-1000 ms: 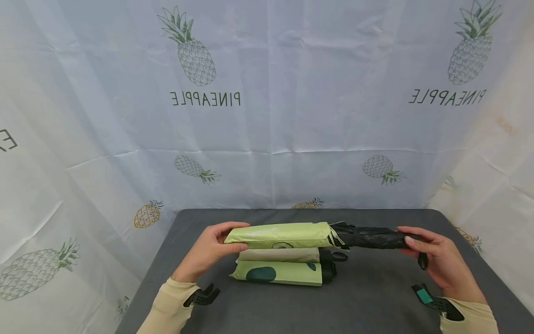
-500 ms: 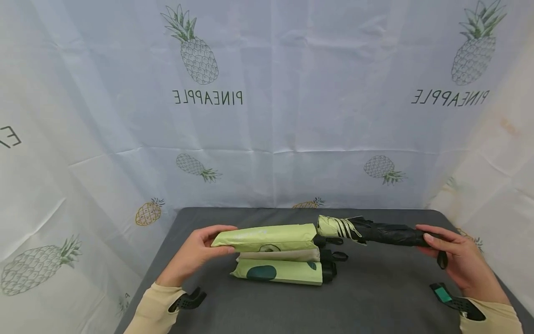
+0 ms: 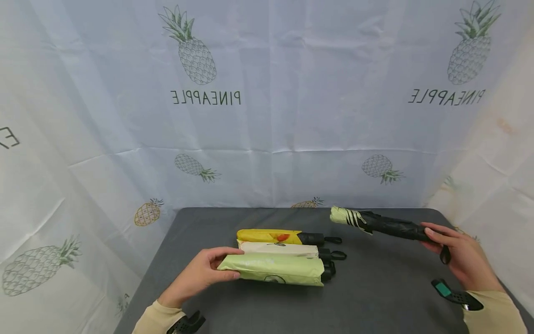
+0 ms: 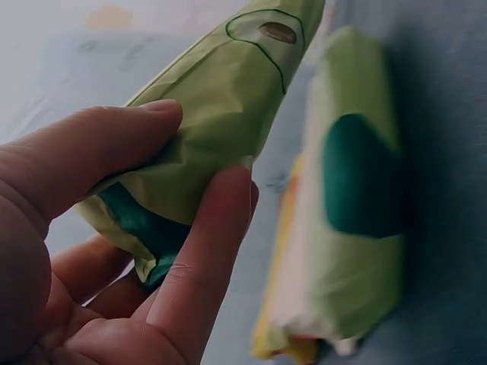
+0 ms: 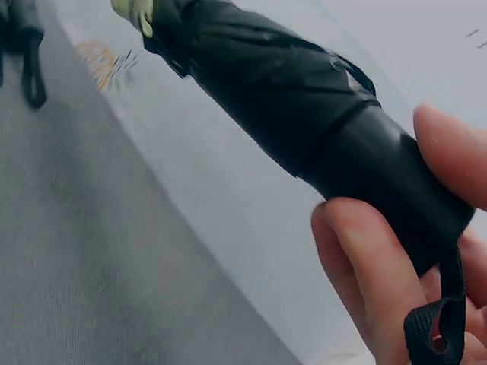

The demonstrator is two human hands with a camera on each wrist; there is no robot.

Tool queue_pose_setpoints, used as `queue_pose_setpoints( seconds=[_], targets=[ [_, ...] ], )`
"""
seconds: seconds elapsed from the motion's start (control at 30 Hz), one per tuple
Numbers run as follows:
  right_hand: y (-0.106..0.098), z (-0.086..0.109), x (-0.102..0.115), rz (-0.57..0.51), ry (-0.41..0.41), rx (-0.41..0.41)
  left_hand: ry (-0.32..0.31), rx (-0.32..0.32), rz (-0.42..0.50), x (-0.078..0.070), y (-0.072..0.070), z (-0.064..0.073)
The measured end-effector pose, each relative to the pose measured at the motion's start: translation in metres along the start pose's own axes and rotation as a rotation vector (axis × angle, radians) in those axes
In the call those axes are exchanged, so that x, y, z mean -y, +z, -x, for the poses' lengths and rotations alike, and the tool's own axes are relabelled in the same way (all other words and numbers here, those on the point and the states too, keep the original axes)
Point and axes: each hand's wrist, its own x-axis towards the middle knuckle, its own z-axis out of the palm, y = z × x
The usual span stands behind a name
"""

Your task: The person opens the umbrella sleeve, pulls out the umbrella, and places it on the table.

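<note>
Left hand (image 3: 206, 273) pinches green sleeve (image 3: 275, 268) by its left end near 3 sleeved umbrellas (image 3: 267, 235) on desk (image 3: 375, 292), right hand (image 3: 460, 255) grips black folded umbrella (image 3: 390, 225) by its handle (image 5: 384, 175), well apart, presumably leaving the rest of each unobstructed.

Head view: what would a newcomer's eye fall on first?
The black umbrella with a pale green tip, its handle end gripped by the right hand at the far right. Next, the light green sleeve pinched in the left hand, and the yellow umbrella lying farthest back on the grey table. Behind, the curtain stands out, PINEAPPLE reading mirrored across it.
</note>
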Motion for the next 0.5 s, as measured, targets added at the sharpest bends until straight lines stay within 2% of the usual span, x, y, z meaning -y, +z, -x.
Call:
queue_pose_setpoints(
  seconds=[0.1,0.33,0.5],
  targets=[
    [-0.004,-0.007,-0.003,0.006,0.014,-0.048,-0.006,0.033,0.002,0.008,0.008,0.002],
    [-0.017,-0.017,-0.006,0.021,0.076,-0.086,0.004,0.078,0.041,0.021,0.020,0.003],
    [-0.023,-0.020,-0.010,0.044,0.090,-0.113,0.012,0.086,0.010,0.027,0.025,0.003]
  ],
)
